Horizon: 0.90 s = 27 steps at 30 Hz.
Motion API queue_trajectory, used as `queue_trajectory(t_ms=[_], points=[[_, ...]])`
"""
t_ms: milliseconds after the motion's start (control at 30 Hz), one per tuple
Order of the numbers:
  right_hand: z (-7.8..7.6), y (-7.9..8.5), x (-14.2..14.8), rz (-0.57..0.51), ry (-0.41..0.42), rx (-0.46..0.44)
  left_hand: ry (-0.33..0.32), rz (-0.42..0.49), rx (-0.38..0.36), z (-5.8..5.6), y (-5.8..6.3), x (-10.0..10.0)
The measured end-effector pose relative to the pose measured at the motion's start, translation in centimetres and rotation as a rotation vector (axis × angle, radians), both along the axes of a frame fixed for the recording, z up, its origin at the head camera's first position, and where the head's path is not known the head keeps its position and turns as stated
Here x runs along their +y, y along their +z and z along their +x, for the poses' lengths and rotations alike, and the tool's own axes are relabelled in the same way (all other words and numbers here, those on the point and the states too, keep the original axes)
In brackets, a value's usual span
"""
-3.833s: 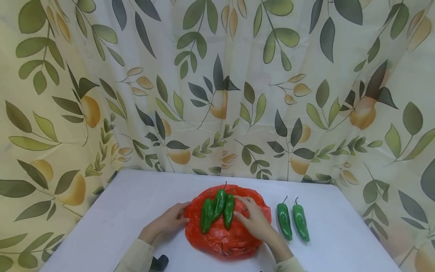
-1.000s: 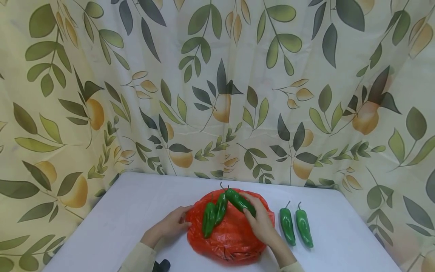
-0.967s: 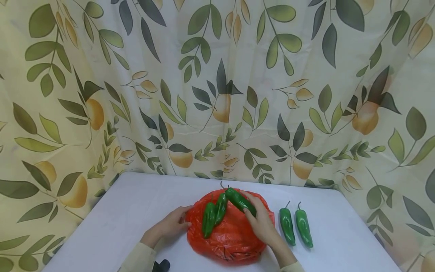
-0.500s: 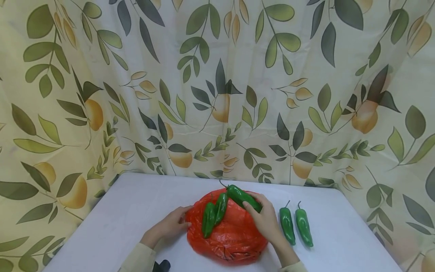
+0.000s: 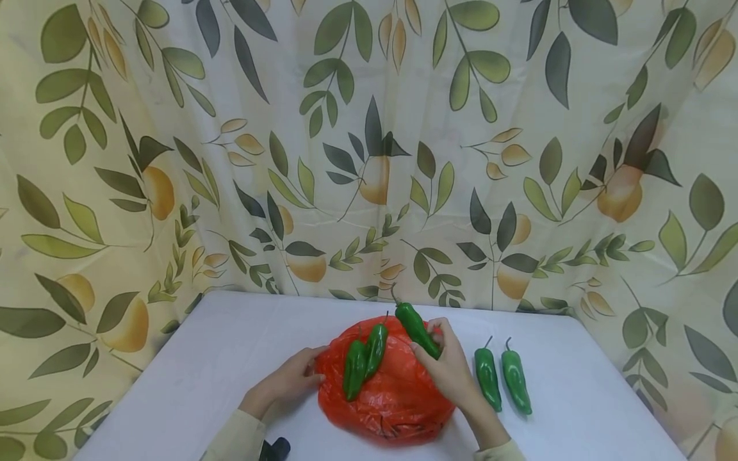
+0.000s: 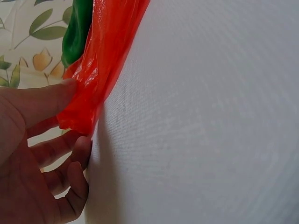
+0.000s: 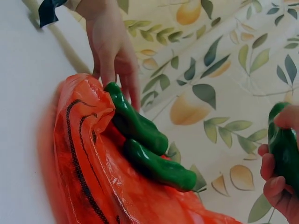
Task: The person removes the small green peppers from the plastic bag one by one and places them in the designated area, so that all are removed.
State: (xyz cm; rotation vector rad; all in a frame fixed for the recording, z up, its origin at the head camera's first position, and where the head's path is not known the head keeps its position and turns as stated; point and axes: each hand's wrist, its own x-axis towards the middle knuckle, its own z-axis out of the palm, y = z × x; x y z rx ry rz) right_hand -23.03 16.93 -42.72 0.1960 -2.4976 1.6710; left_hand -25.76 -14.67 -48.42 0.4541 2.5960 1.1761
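A round, crinkled red plastic bag (image 5: 398, 410) with black printed lines lies on the table. My left hand (image 5: 288, 382) pinches its left edge, thumb on top and fingers beneath in the left wrist view. Two glossy green peppers (image 7: 140, 126) lie side by side on the bag's left half. Over the bag's far right part, my right hand (image 5: 452, 371) holds another green pepper (image 5: 416, 328) between thumb and fingers, its stem pointing up and left. In the right wrist view this held pepper (image 7: 282, 149) is partly cut off at the right edge.
Two more green peppers, one nearer the bag (image 5: 487, 376) and one farther right (image 5: 516, 379), lie on the white table (image 5: 582, 384). A black object (image 5: 278, 448) sits by my left wrist. A leaf-and-fruit patterned curtain (image 5: 369, 250) hangs behind the table.
My right hand has picked up the right-hand pepper from the bag and raised it. In the last second it moved slightly right, and the stem tipped upward. My left hand has stayed put.
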Motion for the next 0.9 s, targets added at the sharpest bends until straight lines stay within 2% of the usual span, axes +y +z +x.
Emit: queue_trajectory(t_ms=[133,233,433,633,900], points=[[0.15,-0.18,0.17,0.091,0.022,0.026,-0.007,-0.012,0.013,-0.08,-0.01,0.01],[0.22,-0.33,0.21,0.139,0.048,0.077,-0.015,-0.01,0.029,0.03,-0.1,-0.06],[0.32,-0.23,0.45,0.171,0.098,0.142,-0.019,-0.001,0.03,-0.05,-0.27,-0.07],[0.32,-0.17,0.59,0.183,0.108,0.158,0.002,-0.002,-0.018,-0.2,-0.38,-0.13],[0.32,-0.12,0.46,0.198,0.092,0.126,0.004,-0.012,-0.011,-0.26,-0.41,-0.23]])
